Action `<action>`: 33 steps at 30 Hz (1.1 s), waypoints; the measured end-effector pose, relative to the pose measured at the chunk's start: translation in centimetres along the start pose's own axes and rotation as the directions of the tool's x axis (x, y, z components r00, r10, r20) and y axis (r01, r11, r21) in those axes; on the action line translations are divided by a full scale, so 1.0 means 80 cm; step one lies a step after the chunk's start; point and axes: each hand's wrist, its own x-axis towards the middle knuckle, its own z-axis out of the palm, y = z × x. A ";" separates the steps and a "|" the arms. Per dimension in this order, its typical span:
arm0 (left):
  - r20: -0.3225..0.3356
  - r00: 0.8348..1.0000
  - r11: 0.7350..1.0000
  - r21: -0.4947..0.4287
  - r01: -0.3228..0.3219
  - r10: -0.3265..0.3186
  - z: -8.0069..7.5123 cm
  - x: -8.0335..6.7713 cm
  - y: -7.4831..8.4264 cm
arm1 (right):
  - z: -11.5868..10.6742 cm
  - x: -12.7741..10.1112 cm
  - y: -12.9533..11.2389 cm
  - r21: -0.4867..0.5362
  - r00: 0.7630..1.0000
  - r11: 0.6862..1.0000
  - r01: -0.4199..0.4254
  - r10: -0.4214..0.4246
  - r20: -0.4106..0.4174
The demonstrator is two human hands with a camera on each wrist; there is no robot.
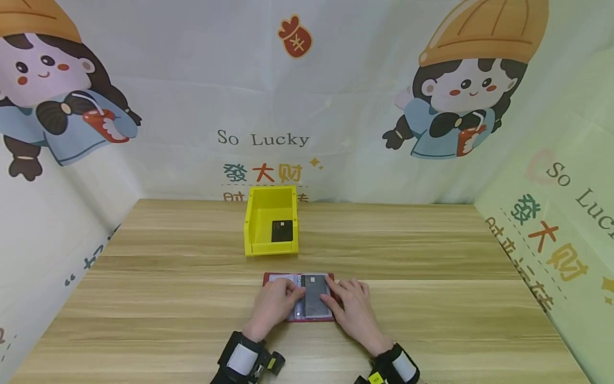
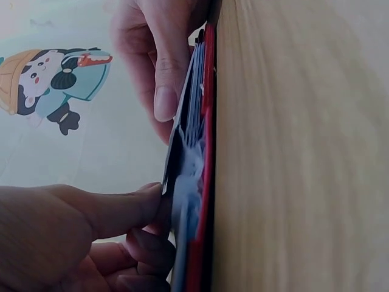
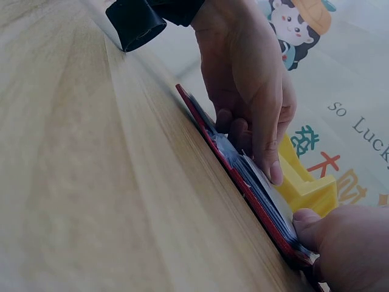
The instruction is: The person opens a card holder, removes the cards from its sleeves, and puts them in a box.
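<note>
Red card holder (image 1: 298,297) lay open flat on the table (image 1: 431,298), right at the near edge, directly under both hands. Left hand (image 1: 274,304) held down the left page, fingers bent onto the plastic sleeves. Right hand (image 1: 352,306) rested on the right side, fingertips touching the dark card (image 1: 314,296) in a sleeve. Card's long axis ran away from the person; right hand was nearer to it. Hands close together, not touching. Yellow bin (image 1: 271,221) sat behind, another dark card (image 1: 282,231) inside.
</note>
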 end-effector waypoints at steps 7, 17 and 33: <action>-0.006 1.000 0.999 -0.022 -0.026 0.026 -0.003 0.001 -0.002 | -0.001 -0.001 0.000 0.001 1.000 1.000 0.003 -0.003 0.000; 0.024 1.000 0.998 -0.066 -0.002 0.004 -0.003 0.000 0.002 | -0.002 -0.001 0.001 0.003 1.000 1.000 0.001 -0.001 0.011; 0.028 1.000 0.999 -0.043 0.007 -0.006 -0.017 -0.002 0.005 | -0.002 0.000 -0.002 -0.002 1.000 1.000 0.004 -0.004 0.006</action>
